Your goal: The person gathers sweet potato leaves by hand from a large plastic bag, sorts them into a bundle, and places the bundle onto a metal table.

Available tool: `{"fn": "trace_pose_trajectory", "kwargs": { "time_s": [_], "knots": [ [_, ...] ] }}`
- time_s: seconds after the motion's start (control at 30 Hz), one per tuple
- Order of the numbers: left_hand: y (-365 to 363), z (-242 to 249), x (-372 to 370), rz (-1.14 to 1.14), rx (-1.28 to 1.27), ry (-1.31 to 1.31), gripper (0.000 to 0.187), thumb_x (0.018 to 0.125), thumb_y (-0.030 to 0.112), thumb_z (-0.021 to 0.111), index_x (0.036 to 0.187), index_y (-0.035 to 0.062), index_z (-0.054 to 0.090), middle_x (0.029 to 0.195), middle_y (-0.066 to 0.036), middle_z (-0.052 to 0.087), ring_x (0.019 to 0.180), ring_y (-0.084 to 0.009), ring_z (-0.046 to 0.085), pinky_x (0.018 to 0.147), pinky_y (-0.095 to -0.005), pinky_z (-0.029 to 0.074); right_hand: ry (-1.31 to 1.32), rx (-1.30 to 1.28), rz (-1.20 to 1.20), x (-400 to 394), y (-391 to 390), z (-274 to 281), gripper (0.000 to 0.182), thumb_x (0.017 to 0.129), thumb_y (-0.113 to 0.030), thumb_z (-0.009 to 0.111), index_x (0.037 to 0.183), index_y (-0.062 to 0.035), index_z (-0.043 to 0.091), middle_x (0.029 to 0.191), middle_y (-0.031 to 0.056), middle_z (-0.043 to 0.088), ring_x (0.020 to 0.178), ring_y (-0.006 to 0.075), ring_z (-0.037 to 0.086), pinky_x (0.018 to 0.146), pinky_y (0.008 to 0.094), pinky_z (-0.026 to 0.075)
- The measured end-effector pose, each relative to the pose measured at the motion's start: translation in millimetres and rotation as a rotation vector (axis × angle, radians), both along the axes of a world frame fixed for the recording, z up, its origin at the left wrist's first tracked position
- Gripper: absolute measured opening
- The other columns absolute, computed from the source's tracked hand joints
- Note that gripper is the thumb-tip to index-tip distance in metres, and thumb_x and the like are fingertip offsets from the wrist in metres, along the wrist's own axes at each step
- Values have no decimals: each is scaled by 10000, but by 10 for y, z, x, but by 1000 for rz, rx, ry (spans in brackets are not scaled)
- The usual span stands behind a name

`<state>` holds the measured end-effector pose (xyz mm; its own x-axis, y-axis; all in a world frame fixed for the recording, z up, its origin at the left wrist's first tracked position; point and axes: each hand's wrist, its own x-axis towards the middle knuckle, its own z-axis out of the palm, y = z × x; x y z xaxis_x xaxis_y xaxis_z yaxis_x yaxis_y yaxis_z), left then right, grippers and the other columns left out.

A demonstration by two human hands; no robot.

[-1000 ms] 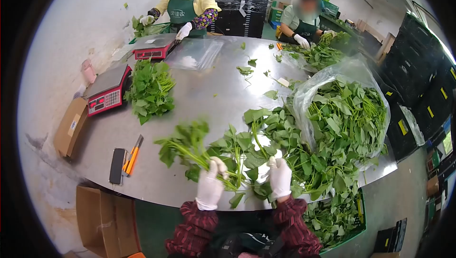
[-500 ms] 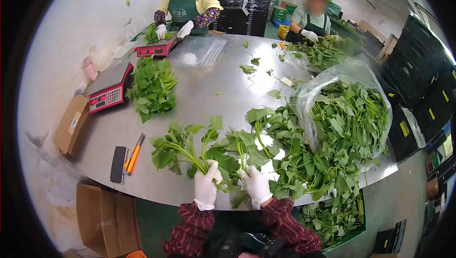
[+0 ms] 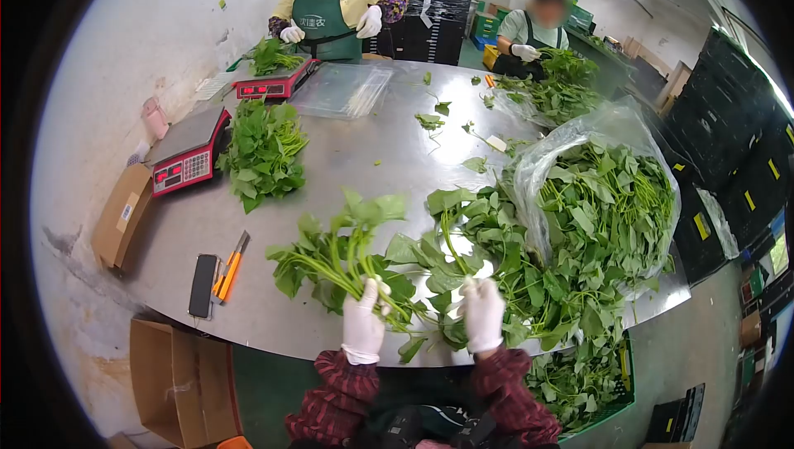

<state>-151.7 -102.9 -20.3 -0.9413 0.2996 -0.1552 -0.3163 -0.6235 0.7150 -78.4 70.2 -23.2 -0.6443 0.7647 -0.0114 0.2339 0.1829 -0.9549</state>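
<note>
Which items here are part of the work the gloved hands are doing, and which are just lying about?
In use:
- left hand gripping a bunch of leafy stems
- right hand among the loose greens
- plastic bag of greens

Lying about:
- phone
- orange cutter
- nearer red scale
- cardboard box

On the steel table (image 3: pixel 347 168) in front of you: a red weighing scale (image 3: pixel 188 154) beside a heap of cut greens (image 3: pixel 263 151); a second red scale (image 3: pixel 273 85) farther off; a black phone (image 3: pixel 203 286) with an orange cutter (image 3: pixel 229 269) just beside it. To your right, a clear plastic bag (image 3: pixel 608 201) of greens. Two aproned co-workers (image 3: pixel 331 7) stand at the far edge.
</note>
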Motion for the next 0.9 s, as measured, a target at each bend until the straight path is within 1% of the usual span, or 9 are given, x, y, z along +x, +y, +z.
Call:
{"fn": "trace_pose_trajectory", "kwargs": {
  "time_s": [0.03,0.07,0.2,0.37,0.5,0.6,0.67,0.73,0.9],
  "knots": [
    [-41,-10,-45,17,16,3,158,938,207,511,959,51,530,833,-35,559,691,-98,504,556,-233,395,-130,190,-59,-17,133,129,236,863,-206,610,874,16,530,721,156,623,573,237,614,518,344,470],
    [-69,-8,-76,32,31,5,165,937,215,514,961,52,529,851,-37,562,701,-108,515,577,-244,416,-158,786,-209,-38,336,-88,289,836,-221,635,928,30,526,789,209,632,680,323,642,587,404,493],
    [-58,294,-21,64,33,-88,206,931,235,523,1013,47,500,890,-58,575,794,-155,548,700,-279,456,-498,762,133,-163,650,-168,309,858,-330,566,850,-21,568,728,185,628,675,343,624,623,435,487],
    [-16,134,-26,-21,161,1,181,945,234,495,1030,75,489,690,9,409,591,-107,353,558,-248,331,-315,1031,141,-574,674,-744,283,813,-339,613,795,-61,562,659,173,604,645,377,601,581,454,478],
    [-155,-56,-142,-73,210,118,171,949,215,489,1033,69,521,655,13,388,565,-98,346,549,-225,328,-150,849,155,-554,549,-459,134,798,-187,618,797,-67,559,638,157,591,624,344,604,564,449,464],
    [-161,-209,-182,-176,286,49,186,941,202,508,1033,46,552,639,13,402,560,-83,362,528,-208,316,113,818,177,-429,315,-156,94,808,-141,622,800,-67,565,613,145,577,562,315,596,530,419,457],
    [57,-35,-125,-76,57,-30,177,905,160,566,1001,15,593,655,1,491,591,-79,456,498,-222,339,200,719,260,-316,134,7,88,833,-120,629,832,-47,581,579,103,551,453,232,564,456,330,442],
    [229,90,-70,-120,62,-81,228,902,183,575,1032,-4,582,826,-38,598,646,-87,501,532,-216,375,220,767,371,-204,4,116,114,811,-100,635,795,-51,534,627,114,514,537,299,534,483,365,426],
    [385,110,-77,-188,34,-41,218,897,162,575,1020,-18,575,847,-51,607,632,-99,493,538,-225,374,135,983,631,15,-117,245,100,776,-51,606,834,-67,526,666,95,528,588,274,560,510,364,445]
  ]
}}
